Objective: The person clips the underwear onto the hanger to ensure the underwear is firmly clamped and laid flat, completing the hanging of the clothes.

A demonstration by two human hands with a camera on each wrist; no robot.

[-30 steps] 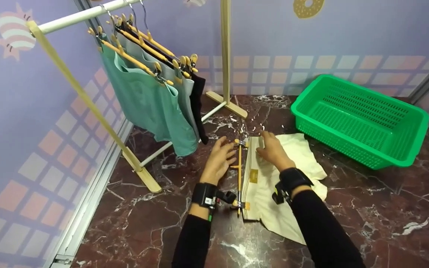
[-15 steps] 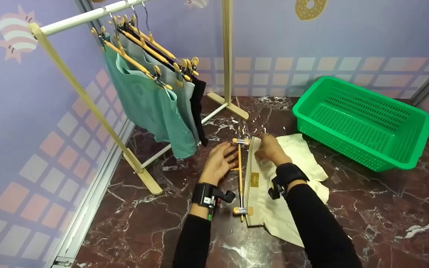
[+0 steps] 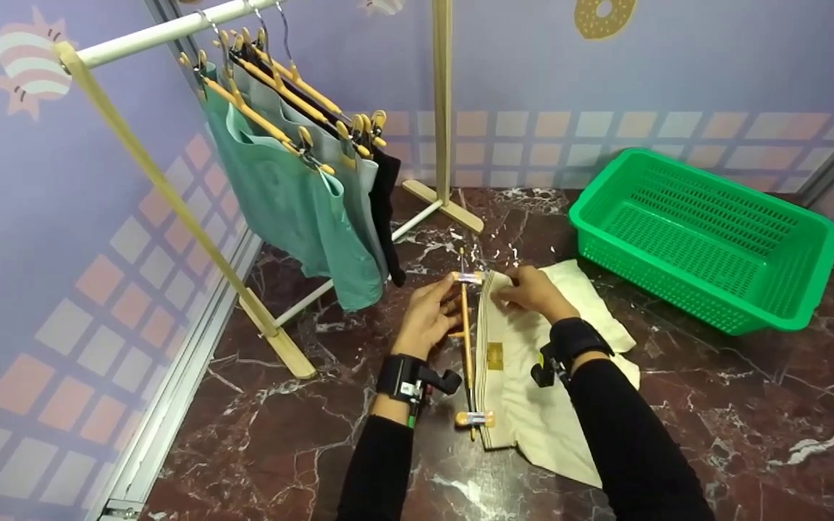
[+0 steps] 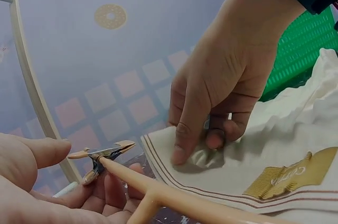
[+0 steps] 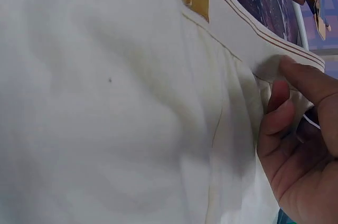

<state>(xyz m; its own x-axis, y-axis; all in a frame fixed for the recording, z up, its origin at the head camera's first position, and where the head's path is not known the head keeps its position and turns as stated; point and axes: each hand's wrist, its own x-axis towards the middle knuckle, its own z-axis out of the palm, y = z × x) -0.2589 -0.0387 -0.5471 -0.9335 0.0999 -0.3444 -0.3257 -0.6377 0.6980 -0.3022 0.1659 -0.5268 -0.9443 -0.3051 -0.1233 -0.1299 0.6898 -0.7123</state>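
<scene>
My left hand [image 3: 428, 318] pinches the far clip [image 3: 468, 278] of a yellow clip hanger [image 3: 466, 325] between thumb and fingers. In the left wrist view that clip [image 4: 100, 156] stands close to the waistband corner, with a gap between them. My right hand [image 3: 538, 293] pinches the far end of the waistband of a cream garment [image 3: 569, 405], thumb on top, and lifts that corner. The waistband has dark stripes and a gold label [image 4: 293, 176]. The hanger's near clip [image 3: 475, 419] overlaps the waistband's near end in the head view.
A rack on the left carries several hangers with green shorts [image 3: 287, 210], a grey garment and a black one. Its wooden foot [image 3: 446, 206] rests on the dark marble surface [image 3: 279, 449]. A green basket [image 3: 677, 282] stands at the back right.
My right hand has taken hold of the waistband's far corner and raised it. My left hand has moved onto the far clip, and the hanger has tilted slightly, its near end shifting toward the garment.
</scene>
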